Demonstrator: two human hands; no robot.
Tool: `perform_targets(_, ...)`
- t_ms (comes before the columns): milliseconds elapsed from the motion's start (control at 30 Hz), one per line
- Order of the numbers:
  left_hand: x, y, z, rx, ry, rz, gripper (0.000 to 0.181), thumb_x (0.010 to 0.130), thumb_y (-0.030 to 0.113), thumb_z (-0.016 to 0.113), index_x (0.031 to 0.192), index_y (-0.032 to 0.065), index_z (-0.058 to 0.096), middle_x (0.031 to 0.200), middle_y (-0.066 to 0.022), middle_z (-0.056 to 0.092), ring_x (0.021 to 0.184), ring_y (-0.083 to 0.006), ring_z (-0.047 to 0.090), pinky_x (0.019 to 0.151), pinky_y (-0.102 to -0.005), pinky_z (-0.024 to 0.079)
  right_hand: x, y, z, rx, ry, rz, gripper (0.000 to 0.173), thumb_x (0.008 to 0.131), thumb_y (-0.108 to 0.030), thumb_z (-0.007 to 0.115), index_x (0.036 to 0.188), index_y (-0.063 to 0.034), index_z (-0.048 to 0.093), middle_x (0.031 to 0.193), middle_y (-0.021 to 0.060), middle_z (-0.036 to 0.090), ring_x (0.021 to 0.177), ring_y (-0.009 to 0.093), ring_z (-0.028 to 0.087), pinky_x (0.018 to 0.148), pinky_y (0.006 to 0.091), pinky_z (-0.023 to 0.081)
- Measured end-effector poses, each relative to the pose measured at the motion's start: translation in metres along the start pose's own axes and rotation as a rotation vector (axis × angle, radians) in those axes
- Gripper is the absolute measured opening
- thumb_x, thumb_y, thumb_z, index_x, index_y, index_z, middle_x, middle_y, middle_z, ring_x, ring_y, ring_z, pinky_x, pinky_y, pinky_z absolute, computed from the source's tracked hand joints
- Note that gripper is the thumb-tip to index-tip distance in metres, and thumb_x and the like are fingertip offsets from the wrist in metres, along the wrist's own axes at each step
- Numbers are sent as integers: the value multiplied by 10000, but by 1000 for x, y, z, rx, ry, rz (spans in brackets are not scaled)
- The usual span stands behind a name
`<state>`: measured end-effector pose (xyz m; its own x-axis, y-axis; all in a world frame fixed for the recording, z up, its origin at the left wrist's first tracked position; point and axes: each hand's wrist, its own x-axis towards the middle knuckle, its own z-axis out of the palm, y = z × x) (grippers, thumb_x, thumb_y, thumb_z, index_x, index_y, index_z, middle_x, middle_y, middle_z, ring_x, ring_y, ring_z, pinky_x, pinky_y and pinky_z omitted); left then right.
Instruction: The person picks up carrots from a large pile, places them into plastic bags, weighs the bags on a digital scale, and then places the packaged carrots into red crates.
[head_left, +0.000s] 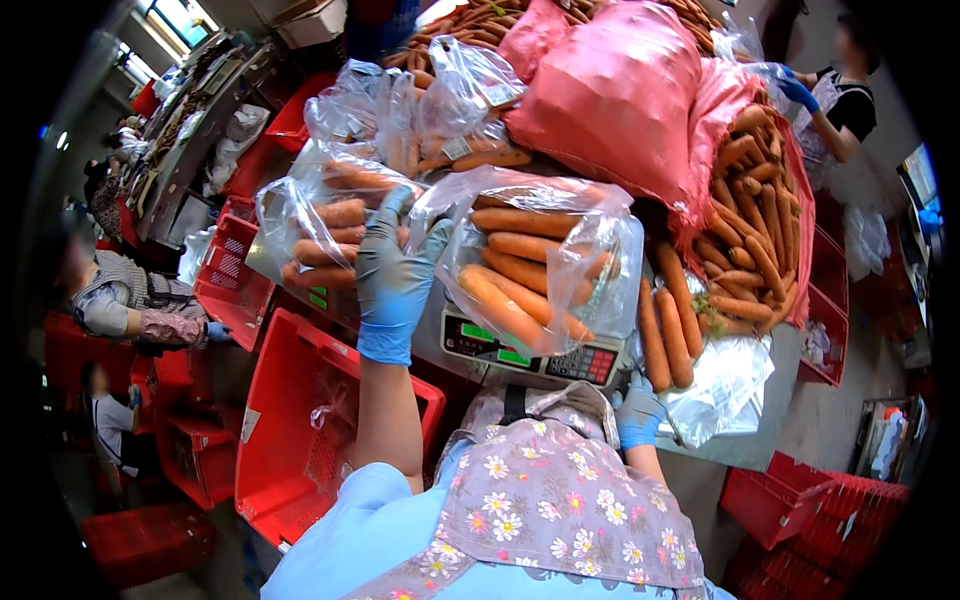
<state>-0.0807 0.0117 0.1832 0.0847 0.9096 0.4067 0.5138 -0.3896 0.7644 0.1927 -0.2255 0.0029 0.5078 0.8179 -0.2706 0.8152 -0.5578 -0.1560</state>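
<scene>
A clear plastic bag of carrots (525, 262) lies open on a digital scale (495, 349) with lit green displays. My left hand (394, 277), in a blue glove, is between this bag and a second bag of carrots (322, 244) on the left. Its thumb and fingers are spread against the plastic; whether they pinch it is unclear. Low at the scale's right front corner is my gloved right hand (640, 414), beside a stack of flat clear bags (716, 397). Its fingertips are partly hidden. Loose carrots (667, 330) lie just above that hand.
Behind the scale stand a full pink sack (607, 105) and an open sack of carrots (750, 225). More bagged carrots (465, 142) sit at the back left. A red crate (300, 435) is below my left arm. Other people work on both sides.
</scene>
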Motion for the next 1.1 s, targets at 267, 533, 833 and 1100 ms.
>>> perform_targets(267,-8,27,13,-413,-180,-143,135,880,108,569,890,15,666,757,-7,631,661,-68,553,622,-220,466,31,-52,-100,340,193,-166,349,888,-284,532,1091,-4,579,928,201,639,860,348,613,763,381,469)
perform_targets(533,-19,48,31,-659,-155,-231,130,882,111,573,905,12,653,752,7,631,592,-31,489,565,-189,434,38,-145,-148,662,408,-536,558,748,-221,690,1190,30,461,1010,190,585,899,291,586,758,327,457)
perform_targets(833,1,30,27,-776,-203,-384,168,903,137,545,842,23,653,670,6,569,589,-50,488,586,-206,415,86,-90,-141,1334,102,-364,185,856,-65,504,991,9,607,858,77,660,734,171,619,693,316,501)
perform_targets(1100,89,78,13,-1050,40,-137,246,909,184,496,828,17,658,586,5,513,550,-60,469,502,-219,385,90,-70,-263,2056,-281,-703,100,873,-109,444,886,-68,534,849,37,560,727,131,527,666,260,421)
